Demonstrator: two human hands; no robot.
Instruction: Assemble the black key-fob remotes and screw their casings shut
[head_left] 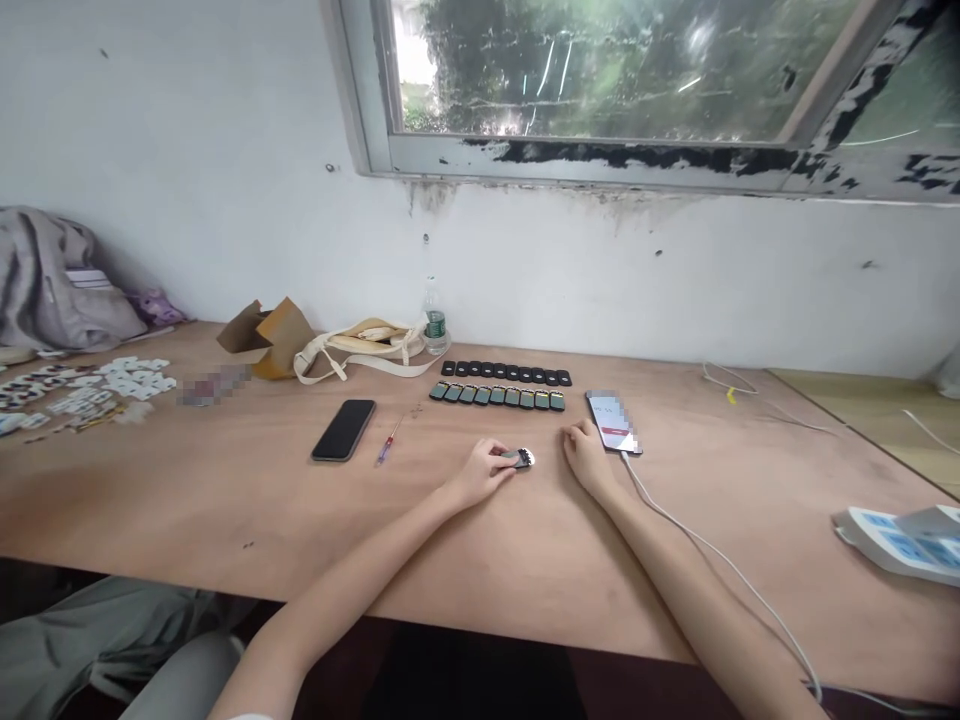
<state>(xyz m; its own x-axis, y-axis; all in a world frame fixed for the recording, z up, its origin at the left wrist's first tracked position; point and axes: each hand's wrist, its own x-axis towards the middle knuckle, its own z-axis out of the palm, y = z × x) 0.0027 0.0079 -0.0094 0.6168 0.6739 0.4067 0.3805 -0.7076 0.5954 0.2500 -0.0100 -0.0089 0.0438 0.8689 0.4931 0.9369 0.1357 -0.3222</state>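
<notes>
My left hand (484, 473) rests on the wooden table with its fingers closed on a small dark electronic module (516, 458), which has a pale rounded end facing right. To the right, my right hand (589, 458) lies with curled fingers beside a lit phone (613, 422); whatever those fingers hold, if anything, is hidden. Beyond both hands stretches a row of small modules with grey-green screens (496, 396). Behind it runs a parallel row of small black covers (507, 373).
A dark phone (343, 430) and a slim screwdriver (388, 443) lie to the left. Farther off are a cream bag (367, 345), water bottle (435, 325), brown paper bag (281, 340) and scattered white pieces (135, 378). A white cable (705, 548) crosses the right side near a white-blue device (904, 540).
</notes>
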